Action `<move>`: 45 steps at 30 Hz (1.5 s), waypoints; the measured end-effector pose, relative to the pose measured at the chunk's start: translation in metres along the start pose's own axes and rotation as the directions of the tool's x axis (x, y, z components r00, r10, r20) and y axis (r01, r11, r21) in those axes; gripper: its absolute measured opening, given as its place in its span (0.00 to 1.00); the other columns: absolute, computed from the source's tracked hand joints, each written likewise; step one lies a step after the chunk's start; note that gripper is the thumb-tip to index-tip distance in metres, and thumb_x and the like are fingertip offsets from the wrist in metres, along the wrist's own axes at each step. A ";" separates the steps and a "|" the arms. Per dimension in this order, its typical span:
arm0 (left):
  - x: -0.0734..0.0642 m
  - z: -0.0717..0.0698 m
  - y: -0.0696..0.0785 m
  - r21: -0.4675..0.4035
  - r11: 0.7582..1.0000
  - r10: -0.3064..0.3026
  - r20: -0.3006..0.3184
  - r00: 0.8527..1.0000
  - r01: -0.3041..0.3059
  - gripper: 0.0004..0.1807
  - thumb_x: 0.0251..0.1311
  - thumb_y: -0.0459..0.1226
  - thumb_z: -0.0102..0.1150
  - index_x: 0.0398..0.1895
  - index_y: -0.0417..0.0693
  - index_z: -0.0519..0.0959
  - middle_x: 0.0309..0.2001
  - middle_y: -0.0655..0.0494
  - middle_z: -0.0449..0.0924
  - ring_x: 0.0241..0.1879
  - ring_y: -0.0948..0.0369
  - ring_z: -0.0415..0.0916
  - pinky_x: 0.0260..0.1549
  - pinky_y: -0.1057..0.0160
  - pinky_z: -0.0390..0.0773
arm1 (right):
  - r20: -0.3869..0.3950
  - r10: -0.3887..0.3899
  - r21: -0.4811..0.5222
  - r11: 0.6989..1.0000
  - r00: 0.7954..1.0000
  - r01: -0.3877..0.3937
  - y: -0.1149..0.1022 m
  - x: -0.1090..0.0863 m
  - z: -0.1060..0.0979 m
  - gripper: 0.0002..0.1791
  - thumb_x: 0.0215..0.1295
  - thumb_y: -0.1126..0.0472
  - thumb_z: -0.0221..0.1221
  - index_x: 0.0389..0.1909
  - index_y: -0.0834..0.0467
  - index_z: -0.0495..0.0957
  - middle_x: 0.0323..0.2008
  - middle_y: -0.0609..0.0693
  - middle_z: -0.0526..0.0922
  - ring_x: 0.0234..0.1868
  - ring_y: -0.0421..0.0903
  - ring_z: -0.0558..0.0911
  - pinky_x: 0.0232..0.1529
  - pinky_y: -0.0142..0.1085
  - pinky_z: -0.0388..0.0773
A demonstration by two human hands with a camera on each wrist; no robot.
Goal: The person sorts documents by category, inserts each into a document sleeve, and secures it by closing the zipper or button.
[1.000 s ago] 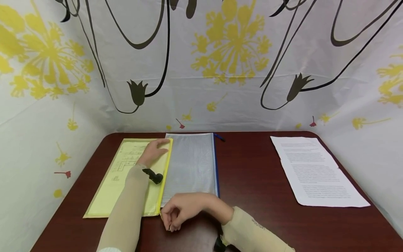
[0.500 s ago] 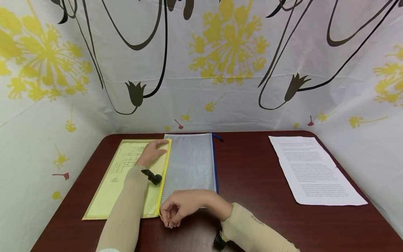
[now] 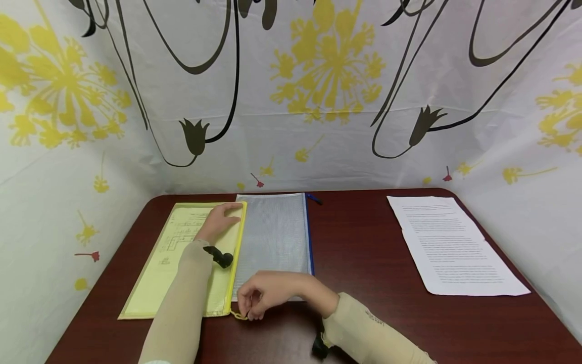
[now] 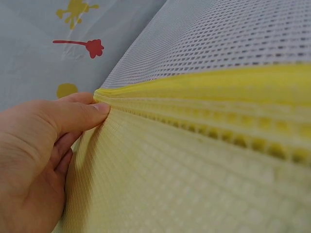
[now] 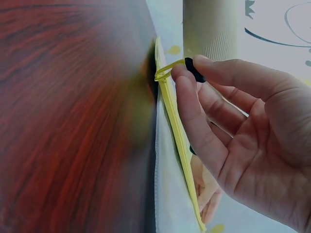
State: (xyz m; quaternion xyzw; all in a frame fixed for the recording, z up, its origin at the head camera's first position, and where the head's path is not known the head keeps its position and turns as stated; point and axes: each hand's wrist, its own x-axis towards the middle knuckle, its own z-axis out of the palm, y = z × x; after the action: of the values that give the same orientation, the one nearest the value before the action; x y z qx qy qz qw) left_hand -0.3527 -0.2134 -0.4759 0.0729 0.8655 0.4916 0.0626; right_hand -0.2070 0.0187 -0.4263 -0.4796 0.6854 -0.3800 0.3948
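Observation:
A yellow mesh zipper pouch point(image 3: 150, 283) with a printed sheet inside lies at the left of the table. My left hand point(image 3: 220, 220) is at its far right corner; in the left wrist view that hand point(image 4: 53, 131) pinches the corner by the end of the yellow zipper point(image 4: 233, 87). At the near right corner, my right hand point(image 3: 268, 293) pinches the zipper's pull cord point(image 3: 238, 315). Seen from the right wrist, the cord is a yellow loop point(image 5: 167, 69) with a black end piece point(image 5: 194, 70) between thumb and index finger of the right hand point(image 5: 243, 111).
Right beside the yellow pouch lies a clear mesh pouch point(image 3: 277, 232) with a blue zipper edge, partly under the right hand. Its blue zipper pull point(image 3: 313, 199) sticks out at the far corner. A printed paper point(image 3: 454, 242) lies at the right of the dark wooden table point(image 3: 364, 253).
My right hand has moved slightly to the right and away from me, and the yellow pull cord now shows stretched between it and the pouch corner. The left hand stays at its corner.

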 end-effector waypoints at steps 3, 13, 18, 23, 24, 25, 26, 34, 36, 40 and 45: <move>0.000 0.000 0.000 0.009 1.000 0.000 0.000 1.000 0.000 0.26 0.69 0.33 0.56 0.70 0.47 0.69 0.74 0.47 0.65 0.76 0.47 0.56 0.75 0.45 0.55 | -0.030 0.023 0.003 1.000 0.999 -0.023 0.002 -0.001 0.000 0.04 0.63 0.74 0.61 0.37 0.64 0.80 0.31 0.56 0.85 0.28 0.33 0.83 0.35 0.35 0.87; -0.001 0.000 -0.001 0.012 1.000 0.010 -0.010 1.000 -0.010 0.26 0.68 0.33 0.57 0.69 0.45 0.70 0.72 0.46 0.67 0.75 0.47 0.57 0.75 0.46 0.56 | -0.129 0.077 -0.057 0.995 0.989 -0.085 0.008 -0.005 0.000 0.04 0.63 0.72 0.62 0.36 0.61 0.80 0.27 0.46 0.84 0.25 0.31 0.81 0.32 0.32 0.86; 0.000 0.000 -0.002 0.016 1.000 0.021 -0.011 1.000 -0.021 0.26 0.68 0.32 0.57 0.69 0.44 0.70 0.72 0.45 0.67 0.75 0.47 0.57 0.76 0.45 0.54 | -0.148 0.083 -0.067 0.993 0.985 -0.094 0.011 -0.008 0.000 0.05 0.63 0.72 0.61 0.36 0.61 0.80 0.28 0.46 0.84 0.26 0.31 0.81 0.33 0.31 0.86; 0.000 0.001 -0.003 0.013 1.000 0.014 -0.003 1.000 -0.014 0.26 0.69 0.32 0.56 0.70 0.45 0.69 0.73 0.46 0.66 0.76 0.47 0.56 0.76 0.46 0.55 | -0.162 0.095 -0.072 0.992 0.982 -0.107 0.012 -0.013 0.000 0.05 0.64 0.72 0.61 0.37 0.60 0.80 0.30 0.46 0.85 0.28 0.31 0.82 0.33 0.31 0.86; 0.000 0.001 -0.002 0.008 1.000 0.012 0.000 1.000 -0.012 0.26 0.69 0.32 0.56 0.70 0.45 0.69 0.73 0.46 0.66 0.76 0.47 0.56 0.76 0.45 0.55 | -0.165 0.095 -0.075 0.991 0.982 -0.109 0.012 -0.014 0.000 0.05 0.64 0.72 0.61 0.37 0.60 0.80 0.30 0.46 0.85 0.28 0.31 0.82 0.33 0.30 0.86; 0.000 0.001 -0.002 0.005 1.000 0.010 0.000 1.000 -0.010 0.26 0.69 0.32 0.56 0.70 0.45 0.69 0.73 0.47 0.66 0.76 0.47 0.56 0.76 0.45 0.55 | -0.169 0.095 -0.082 0.991 0.981 -0.110 0.012 -0.014 -0.001 0.05 0.64 0.72 0.61 0.37 0.59 0.80 0.30 0.46 0.85 0.28 0.31 0.82 0.33 0.30 0.85; -0.001 0.001 -0.001 0.002 1.000 0.010 0.002 1.000 -0.010 0.26 0.69 0.32 0.56 0.70 0.45 0.69 0.73 0.47 0.66 0.76 0.47 0.56 0.75 0.45 0.56 | -0.172 0.094 -0.088 0.990 0.981 -0.111 0.013 -0.015 -0.001 0.05 0.64 0.71 0.61 0.37 0.59 0.80 0.30 0.46 0.85 0.28 0.31 0.82 0.33 0.30 0.85; -0.003 0.000 0.005 0.021 1.000 0.004 0.001 1.000 -0.004 0.26 0.69 0.33 0.56 0.70 0.45 0.69 0.73 0.47 0.66 0.76 0.48 0.57 0.76 0.46 0.55 | -0.189 0.120 -0.034 0.991 0.975 -0.128 0.016 -0.021 0.000 0.05 0.65 0.71 0.61 0.36 0.58 0.80 0.30 0.48 0.86 0.28 0.33 0.82 0.30 0.32 0.86; -0.002 0.000 0.005 0.022 1.000 0.004 0.002 1.000 -0.004 0.26 0.69 0.33 0.56 0.70 0.45 0.69 0.73 0.47 0.66 0.76 0.48 0.57 0.76 0.46 0.56 | -0.192 0.125 -0.034 0.990 0.973 -0.134 0.016 -0.023 0.000 0.05 0.65 0.71 0.61 0.36 0.58 0.80 0.30 0.48 0.86 0.28 0.33 0.82 0.30 0.32 0.86; -0.002 -0.001 0.004 0.018 1.000 0.010 -0.002 1.000 -0.010 0.26 0.69 0.33 0.57 0.70 0.45 0.70 0.73 0.47 0.67 0.76 0.48 0.57 0.76 0.46 0.55 | -0.192 0.130 -0.044 0.989 0.973 -0.140 0.013 -0.026 -0.001 0.06 0.66 0.71 0.59 0.37 0.58 0.80 0.29 0.50 0.85 0.27 0.34 0.82 0.29 0.32 0.85; -0.002 -0.001 0.004 0.011 1.000 0.015 -0.007 1.000 -0.015 0.26 0.68 0.32 0.57 0.69 0.45 0.70 0.72 0.47 0.67 0.76 0.48 0.57 0.76 0.47 0.56 | -0.194 0.132 -0.055 0.988 0.972 -0.145 0.014 -0.029 -0.002 0.07 0.68 0.72 0.57 0.38 0.59 0.81 0.29 0.50 0.85 0.27 0.34 0.81 0.28 0.33 0.85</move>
State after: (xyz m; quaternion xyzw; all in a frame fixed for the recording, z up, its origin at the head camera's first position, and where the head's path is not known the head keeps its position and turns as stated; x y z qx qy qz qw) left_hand -0.3502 -0.2122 -0.4720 0.0781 0.8677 0.4877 0.0555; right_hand -0.2070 0.0505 -0.4327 -0.4055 0.7644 -0.3715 0.3366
